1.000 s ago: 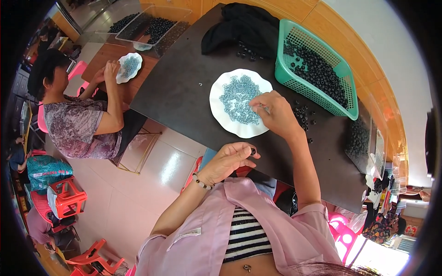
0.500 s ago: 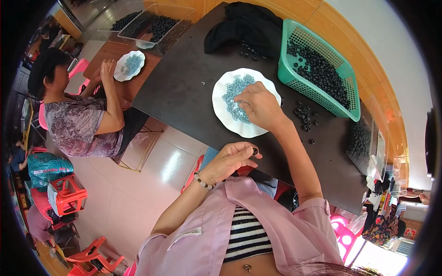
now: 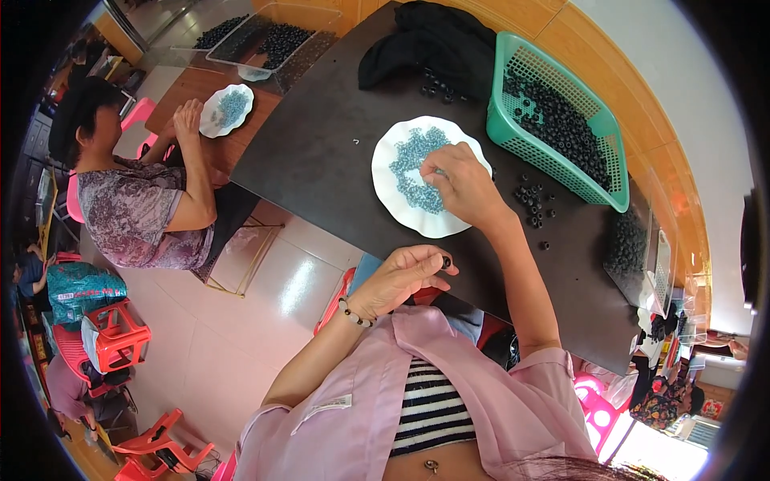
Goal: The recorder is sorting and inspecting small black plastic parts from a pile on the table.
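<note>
My left hand is near the table's front edge, pinching a small black ring-shaped part between thumb and forefinger. Over the right side of a white scalloped plate, my right hand has its fingertips pressed together. Whatever those fingertips hold, if anything, is too small to make out. Many tiny pale-blue, translucent pieces lie spread on the plate, with a bare white patch near my fingers. Several loose black parts are scattered on the dark table right of the plate.
A green basket of black parts stands at the back right, beside a black cloth. A clear bin sits at the right edge. At left, another person works over a similar plate.
My right hand has shifted slightly right on the plate, and its fingertips have drawn together. My left hand keeps its hold on the black part, almost still.
</note>
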Demonstrator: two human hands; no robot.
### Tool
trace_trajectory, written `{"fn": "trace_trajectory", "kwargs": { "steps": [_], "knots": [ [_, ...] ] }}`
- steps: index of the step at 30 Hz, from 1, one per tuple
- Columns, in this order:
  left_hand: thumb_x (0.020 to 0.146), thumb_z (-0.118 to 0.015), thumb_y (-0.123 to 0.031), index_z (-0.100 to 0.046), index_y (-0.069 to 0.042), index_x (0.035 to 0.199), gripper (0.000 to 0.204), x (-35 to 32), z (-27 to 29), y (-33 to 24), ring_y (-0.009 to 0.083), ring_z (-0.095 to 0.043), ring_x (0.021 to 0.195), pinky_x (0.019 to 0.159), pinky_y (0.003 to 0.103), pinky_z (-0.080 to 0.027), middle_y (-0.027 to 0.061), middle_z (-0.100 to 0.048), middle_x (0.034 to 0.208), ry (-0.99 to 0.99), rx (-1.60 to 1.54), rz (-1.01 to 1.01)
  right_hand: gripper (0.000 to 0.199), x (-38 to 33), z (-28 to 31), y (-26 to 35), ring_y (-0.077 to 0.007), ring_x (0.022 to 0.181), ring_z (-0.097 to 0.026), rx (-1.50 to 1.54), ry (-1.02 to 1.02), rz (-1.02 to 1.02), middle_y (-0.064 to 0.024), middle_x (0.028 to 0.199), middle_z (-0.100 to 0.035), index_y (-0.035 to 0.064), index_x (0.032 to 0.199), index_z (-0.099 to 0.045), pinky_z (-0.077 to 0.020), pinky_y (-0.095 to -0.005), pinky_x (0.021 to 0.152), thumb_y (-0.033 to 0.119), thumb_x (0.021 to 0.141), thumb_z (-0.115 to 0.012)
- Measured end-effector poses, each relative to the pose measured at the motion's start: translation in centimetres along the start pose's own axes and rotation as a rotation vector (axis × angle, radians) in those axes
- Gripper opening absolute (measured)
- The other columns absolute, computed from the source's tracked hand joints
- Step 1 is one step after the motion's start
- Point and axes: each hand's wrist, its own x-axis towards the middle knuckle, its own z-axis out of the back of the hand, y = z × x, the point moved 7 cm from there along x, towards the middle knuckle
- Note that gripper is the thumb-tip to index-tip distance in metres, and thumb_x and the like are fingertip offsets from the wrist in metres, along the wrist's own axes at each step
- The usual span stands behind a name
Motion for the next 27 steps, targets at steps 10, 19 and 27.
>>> {"fn": "trace_trajectory", "kwargs": {
  "steps": [10, 19, 27],
  "knots": [
    [0.097, -0.057, -0.027, -0.060, 0.001, 0.108, 0.030, -0.3, -0.2, 0.0, 0.0176, -0.057, 0.106, 0.086, 0.035, -0.049, 0.0069, -0.059, 0.106, 0.005, 0.013, -0.016, 0.016, 0.1, -0.1, 1.2, -0.0283, 0.090, -0.052, -0.014, 0.006, 0.073, -0.0069, 0.092, -0.061, 0.0081, 0.086, -0.068, -0.0450, -0.0374, 0.077, -0.001, 0.074, -0.062],
    [0.097, -0.057, -0.027, -0.060, 0.001, 0.107, 0.030, -1.7, -0.3, 0.3, 0.0177, -0.057, 0.105, 0.086, 0.034, -0.049, 0.0075, -0.059, 0.106, 0.009, 0.014, -0.026, 0.015, 0.0, -0.9, 3.0, -0.0286, 0.091, -0.052, -0.032, 0.039, 0.162, -0.0057, 0.092, -0.061, 0.0076, 0.082, -0.066, -0.0448, -0.0371, 0.079, -0.001, 0.070, -0.064],
    [0.097, -0.056, -0.028, -0.060, 0.001, 0.107, 0.031, -3.4, -0.4, 0.8, 0.0173, -0.057, 0.105, 0.085, 0.034, -0.050, 0.0073, -0.059, 0.106, 0.021, 0.026, -0.043, 0.014, -0.6, -1.4, 4.9, -0.0292, 0.092, -0.052, -0.095, 0.086, 0.201, -0.0060, 0.089, -0.063, 0.0079, 0.082, -0.067, -0.0446, -0.0372, 0.080, 0.002, 0.070, -0.066]
  ]
}}
